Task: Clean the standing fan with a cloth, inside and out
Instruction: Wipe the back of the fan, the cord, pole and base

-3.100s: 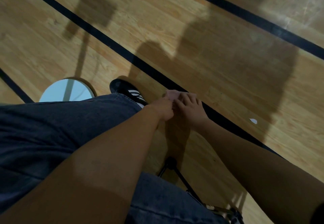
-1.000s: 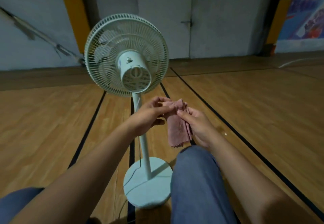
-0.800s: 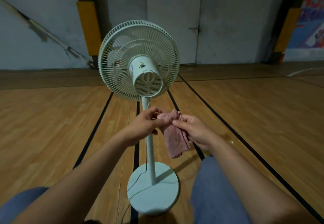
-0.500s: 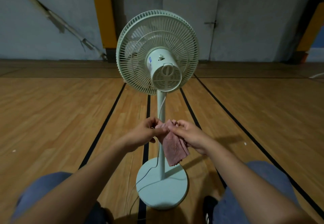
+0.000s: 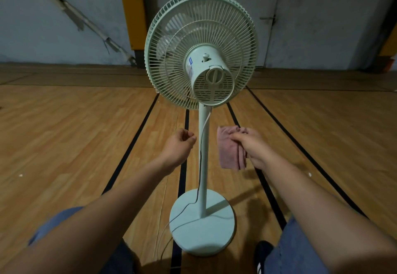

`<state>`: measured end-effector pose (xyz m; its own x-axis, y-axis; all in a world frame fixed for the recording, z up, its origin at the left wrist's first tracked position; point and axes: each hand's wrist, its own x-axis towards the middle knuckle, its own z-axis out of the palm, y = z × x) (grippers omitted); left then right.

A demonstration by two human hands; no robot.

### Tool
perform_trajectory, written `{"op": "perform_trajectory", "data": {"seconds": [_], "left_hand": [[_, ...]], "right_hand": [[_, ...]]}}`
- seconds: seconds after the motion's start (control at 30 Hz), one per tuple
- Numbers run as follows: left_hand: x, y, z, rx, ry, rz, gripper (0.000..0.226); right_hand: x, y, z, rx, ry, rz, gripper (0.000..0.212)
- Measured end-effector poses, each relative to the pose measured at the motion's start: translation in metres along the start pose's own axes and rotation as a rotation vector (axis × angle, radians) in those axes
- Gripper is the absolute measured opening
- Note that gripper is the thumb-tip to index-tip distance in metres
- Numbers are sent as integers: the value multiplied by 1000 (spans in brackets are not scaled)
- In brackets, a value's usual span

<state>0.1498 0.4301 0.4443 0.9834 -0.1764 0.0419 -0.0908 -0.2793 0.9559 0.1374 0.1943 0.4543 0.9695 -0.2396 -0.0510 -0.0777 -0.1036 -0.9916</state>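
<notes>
Wooden gym floor (image 5: 64, 145) with black court lines runs out to a grey wall, and standing right in the middle of it is the standing fan (image 5: 202, 50), upright on its round base (image 5: 202, 230), just ahead of the person's knees. We're looking at its back: the motor housing (image 5: 209, 76) with a dial faces the camera, and the rear grille (image 5: 171, 26) fans out around it. That puts the person behind the fan, a sensible spot to begin on the housing and rear cage.

Now the cloth (image 5: 229, 151): pink, folded over, hanging just right of the pole (image 5: 204, 155) and not touching it. The right hand (image 5: 251, 147) pinches its top edge, thumb and fingers curled onto the fabric, so a doubled pad hangs ready to wipe. The left hand (image 5: 181, 142) sits on the other side of the pole, fingers loosely curled, holding nothing; my guess is it's free to steady the fan. No wiping under way yet.

A cord (image 5: 200, 166) drops down the pole and loops over the base toward the floor.

What we can't see: the front grille and most of the blades, screened by the rear cage. Any clips or a nut holding the cage together are too small to make out. Where the cord ends is cut off at the bottom edge, so plugged or unplugged, cannot tell. Dust is not visible in this dim light.
</notes>
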Motion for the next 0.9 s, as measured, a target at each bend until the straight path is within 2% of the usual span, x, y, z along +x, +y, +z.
{"op": "perform_trajectory", "data": {"seconds": [0.13,0.27,0.33,0.5,0.6,0.67,0.73,0.8,0.9], "left_hand": [[17,-4,-3,64,-102,-2,27],[12,-13,17,26,-258,-60,36],[5,-15,32,59,-292,-67,36],[-20,-19,49,39,-390,-126,38],[-32,-23,49,41,-418,-140,39],[-37,-25,48,64,-418,-131,39],[-40,-27,49,86,-430,-121,38],[-42,-28,50,86,-439,-115,38],[-41,-30,53,73,-437,-100,38]], "right_hand": [[21,-6,5,208,108,-4,23],[25,-10,24,398,146,-85,10],[23,-12,37,461,141,-157,14],[13,-12,61,531,42,-242,23],[4,-16,68,666,-100,-211,27],[1,-20,69,726,-232,-157,42],[-1,-22,66,718,-269,-103,52],[-2,-23,67,677,-244,-84,44],[0,-26,73,633,-156,-112,13]]}}
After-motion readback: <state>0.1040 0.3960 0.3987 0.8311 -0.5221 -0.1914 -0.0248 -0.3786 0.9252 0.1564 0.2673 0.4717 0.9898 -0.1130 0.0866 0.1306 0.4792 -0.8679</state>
